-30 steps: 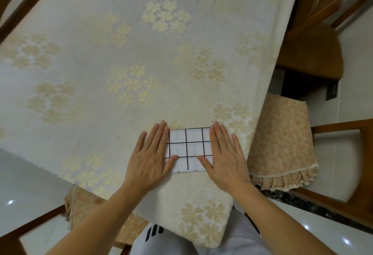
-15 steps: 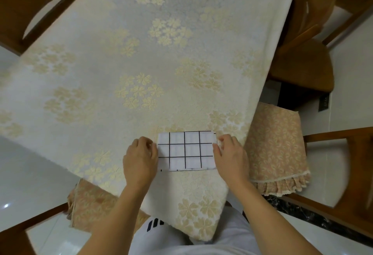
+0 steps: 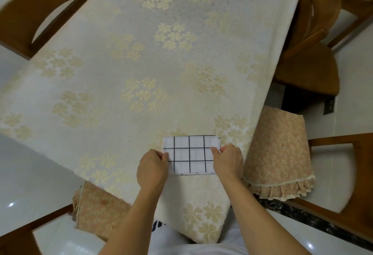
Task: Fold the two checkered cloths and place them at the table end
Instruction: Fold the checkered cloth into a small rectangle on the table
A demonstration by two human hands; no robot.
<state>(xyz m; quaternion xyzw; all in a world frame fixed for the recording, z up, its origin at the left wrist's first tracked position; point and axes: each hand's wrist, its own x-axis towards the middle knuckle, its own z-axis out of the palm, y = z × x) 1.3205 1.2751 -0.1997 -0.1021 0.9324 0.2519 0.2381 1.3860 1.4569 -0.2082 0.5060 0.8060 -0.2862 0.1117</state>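
Note:
A folded white cloth with a black grid [image 3: 191, 155] lies near the near corner of the table, a small rectangle several squares wide. My left hand [image 3: 152, 169] pinches its left edge between thumb and curled fingers. My right hand [image 3: 227, 160] pinches its right edge the same way. Layered edges show along the cloth's near side, so I cannot tell whether it is one cloth or two stacked. No other checkered cloth is in sight.
The table [image 3: 141, 57] wears a cream tablecloth with gold flower clusters. Wooden chairs stand around it: one with a peach floral cushion [image 3: 280, 154] at right, another cushion [image 3: 96, 212] at lower left, bare wooden chairs at upper left [image 3: 36, 18] and upper right [image 3: 314, 53].
My hands went from lying flat on the cloth's two ends to pinching its side edges. The camera view rose and shows more of the table.

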